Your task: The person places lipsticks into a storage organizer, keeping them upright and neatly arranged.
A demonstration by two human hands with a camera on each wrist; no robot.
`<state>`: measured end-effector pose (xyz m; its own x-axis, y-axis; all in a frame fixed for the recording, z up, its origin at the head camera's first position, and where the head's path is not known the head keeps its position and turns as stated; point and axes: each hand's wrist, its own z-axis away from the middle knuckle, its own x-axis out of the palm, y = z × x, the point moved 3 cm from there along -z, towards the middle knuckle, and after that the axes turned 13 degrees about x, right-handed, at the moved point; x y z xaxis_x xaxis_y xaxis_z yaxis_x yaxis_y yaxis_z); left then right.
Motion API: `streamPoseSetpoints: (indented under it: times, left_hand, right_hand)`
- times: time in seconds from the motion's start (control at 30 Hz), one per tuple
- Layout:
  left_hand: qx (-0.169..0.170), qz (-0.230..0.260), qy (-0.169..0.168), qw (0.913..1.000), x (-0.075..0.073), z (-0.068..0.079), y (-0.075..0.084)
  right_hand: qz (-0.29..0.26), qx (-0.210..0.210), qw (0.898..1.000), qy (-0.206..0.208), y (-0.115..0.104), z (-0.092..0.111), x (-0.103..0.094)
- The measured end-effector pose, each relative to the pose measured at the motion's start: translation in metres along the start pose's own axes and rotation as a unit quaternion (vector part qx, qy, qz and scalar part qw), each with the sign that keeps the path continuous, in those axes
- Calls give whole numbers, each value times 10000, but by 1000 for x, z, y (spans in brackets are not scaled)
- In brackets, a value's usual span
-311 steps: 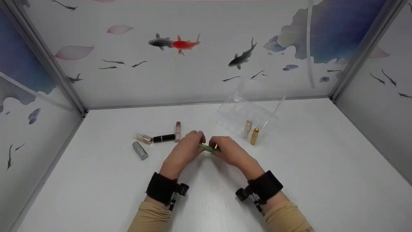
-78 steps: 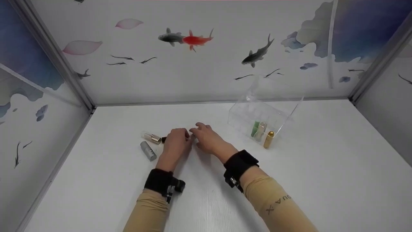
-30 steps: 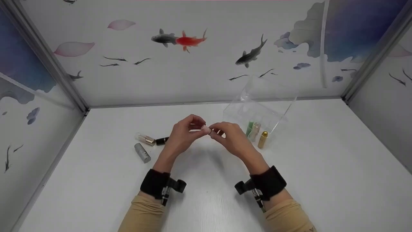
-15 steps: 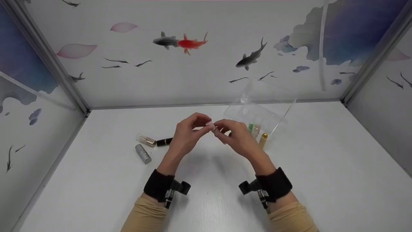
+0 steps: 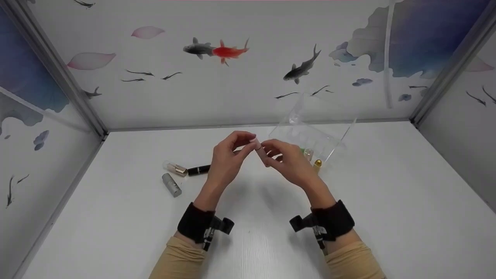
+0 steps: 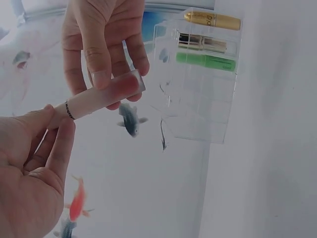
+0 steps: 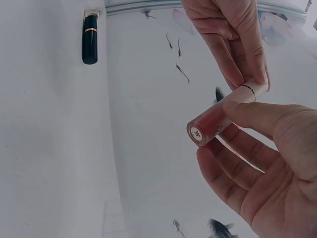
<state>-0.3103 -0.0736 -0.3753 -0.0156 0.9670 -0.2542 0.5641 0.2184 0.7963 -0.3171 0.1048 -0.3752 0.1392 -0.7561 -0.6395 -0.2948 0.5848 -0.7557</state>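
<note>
Both hands hold one pink lip gloss tube (image 7: pixel 213 119) in the air above the table. My left hand (image 5: pixel 228 157) pinches its pale cap (image 6: pixel 60 113) between thumb and fingers. My right hand (image 5: pixel 286 159) grips the reddish body, thumb on one side and fingers on the other. The tube tilts, and a round label shows on its bottom end in the right wrist view. Cap and body sit together, with dark lettering near the joint. Behind the right hand stands a clear organizer box (image 6: pixel 193 111) holding a gold lipstick (image 6: pixel 213 21), a clear-and-gold one (image 6: pixel 203 42) and a green tube (image 6: pixel 205 61).
Left of the hands lie a black lipstick (image 5: pixel 198 170), a clear-capped gold lipstick (image 5: pixel 176 169) and a grey tube (image 5: pixel 171 185) on the white table (image 5: pixel 116 224). Printed wall panels (image 5: pixel 248 97) enclose the back and sides.
The green tube, earlier in the hands, now stands in the box. The pink lip gloss has been picked up from the table. Lately both hands rose slightly, turning it steeper.
</note>
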Motion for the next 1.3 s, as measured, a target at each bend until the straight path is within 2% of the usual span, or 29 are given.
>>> streamPoseSetpoints:
  times: [0.13, 0.3, 0.53, 0.73, 0.93, 1.13, 1.3]
  left_hand:
    - [28, 112, -47, 9999, 7, 0, 2]
    - [57, -95, 20, 9999, 13, 0, 4]
    - [232, -139, 41, 9996, 20, -3, 8]
    - [85, -70, -352, 9993, 27, -4, 4]
    - [-71, -181, -747, 9970, 34, -1, -4]
    - [151, -456, -525, 9975, 44, -2, -3]
    - [502, -825, -242, 9950, 56, -7, 2]
  right_hand:
    - [-110, -19, 9998, 163, -2, -1, -1]
    - [-297, -71, 9988, 393, -4, -3, 0]
    - [-606, 55, 9958, 683, -1, -3, -6]
    - [-1198, 192, 9908, 593, 5, -4, -14]
    - [-1239, 42, 9896, 723, 8, -3, -19]
    - [-1255, -56, 9874, 966, 9, -2, -24]
    - [-1275, -31, 9832, 1308, 10, 0, -32]
